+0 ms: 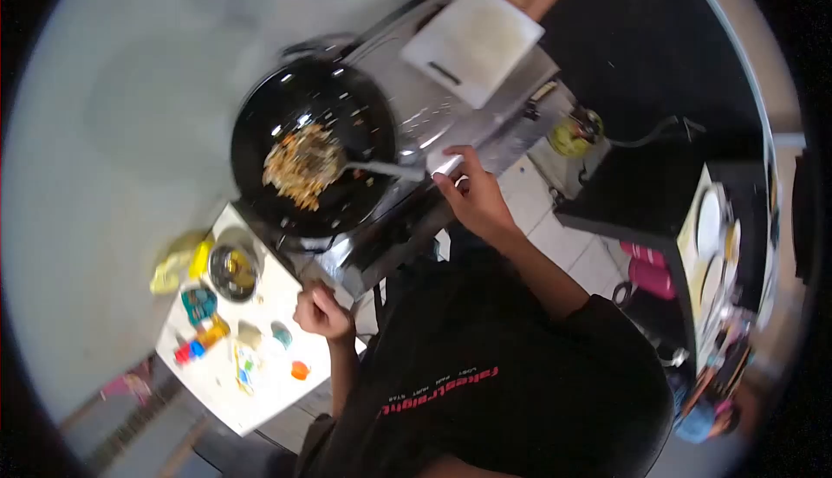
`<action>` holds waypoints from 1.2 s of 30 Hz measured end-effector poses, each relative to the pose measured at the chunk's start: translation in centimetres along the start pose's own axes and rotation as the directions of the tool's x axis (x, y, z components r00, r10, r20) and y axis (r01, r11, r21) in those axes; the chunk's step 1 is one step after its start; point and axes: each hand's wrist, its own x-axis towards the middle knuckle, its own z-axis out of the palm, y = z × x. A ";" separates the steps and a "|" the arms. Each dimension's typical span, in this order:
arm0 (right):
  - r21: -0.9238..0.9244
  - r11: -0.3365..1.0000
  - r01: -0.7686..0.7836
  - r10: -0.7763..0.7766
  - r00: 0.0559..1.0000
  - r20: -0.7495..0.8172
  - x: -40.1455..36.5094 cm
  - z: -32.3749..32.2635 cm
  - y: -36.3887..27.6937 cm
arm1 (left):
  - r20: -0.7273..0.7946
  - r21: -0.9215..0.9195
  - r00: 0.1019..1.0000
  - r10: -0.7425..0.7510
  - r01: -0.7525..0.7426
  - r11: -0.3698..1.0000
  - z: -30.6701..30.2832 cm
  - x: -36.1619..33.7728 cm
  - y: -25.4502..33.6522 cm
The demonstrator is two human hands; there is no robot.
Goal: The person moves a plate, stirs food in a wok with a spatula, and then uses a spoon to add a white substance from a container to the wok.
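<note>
A black wok stands on the stove and holds a browned, chopped food mixture. The head of a metal spatula rests in the food, its handle running out over the wok's right rim. At the handle's end is my right hand, thumb and forefinger curved round it beside a bright whitish patch; the contact is blurred. My left hand is closed in a fist at the right edge of the white table, with nothing visible in it.
A white cutting board lies beyond the stove's steel top. On the white table are a metal bowl, a teal packet, an orange lid and several other items. Plates stand on a counter at the right.
</note>
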 end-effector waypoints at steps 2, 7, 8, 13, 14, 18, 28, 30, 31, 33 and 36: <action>-0.048 0.994 0.094 -0.104 0.957 -0.271 -2.0 0.3 -0.1 | 0.060 -0.103 0.998 0.031 -0.024 0.994 -0.5 -0.5 -0.9; -0.041 0.968 0.249 -0.236 0.838 -0.493 -4.8 -9.9 6.1 | 0.238 -0.208 0.966 0.100 -0.049 0.977 8.4 -2.4 3.0; -0.103 0.975 0.197 -0.222 0.848 -0.481 -6.2 -11.5 7.3 | 0.302 -0.168 0.946 0.119 -0.070 0.983 9.7 -2.2 4.8; -0.133 0.991 -0.014 -0.058 0.850 -0.523 -15.3 -21.9 14.7 | 0.349 -0.229 0.876 0.334 -0.266 0.936 20.5 -6.2 13.0; -0.098 0.995 0.007 -0.063 0.806 -0.588 -17.4 -23.7 17.3 | 0.417 -0.272 0.842 0.343 -0.244 0.931 22.3 -8.3 14.2; 0.035 0.999 0.022 0.010 0.701 -0.713 -27.9 -30.9 26.3 | 0.650 -0.392 0.627 0.429 -0.206 0.897 29.5 -18.8 21.9; 0.277 0.949 -0.150 0.312 0.575 -0.756 -42.7 -46.4 39.0 | 0.900 -0.335 0.285 0.331 -0.037 0.942 44.7 -36.0 36.7; 0.308 0.942 -0.135 0.328 0.574 -0.750 -42.3 -48.7 41.0 | 0.931 -0.284 0.227 0.284 -0.032 0.958 47.4 -37.2 37.4; 0.330 0.936 -0.124 0.339 0.568 -0.750 -41.9 -49.5 42.0 | 0.935 -0.284 0.210 0.287 -0.043 0.958 48.7 -37.7 37.1; 0.349 0.928 -0.129 0.360 0.544 -0.758 -41.4 -51.0 44.0 | 0.977 -0.170 0.127 0.173 -0.033 0.985 51.7 -38.7 36.6; 0.398 0.906 -0.144 0.415 0.493 -0.765 -39.6 -52.3 46.1 | 0.994 -0.109 0.019 0.108 0.079 0.991 57.0 -40.7 36.5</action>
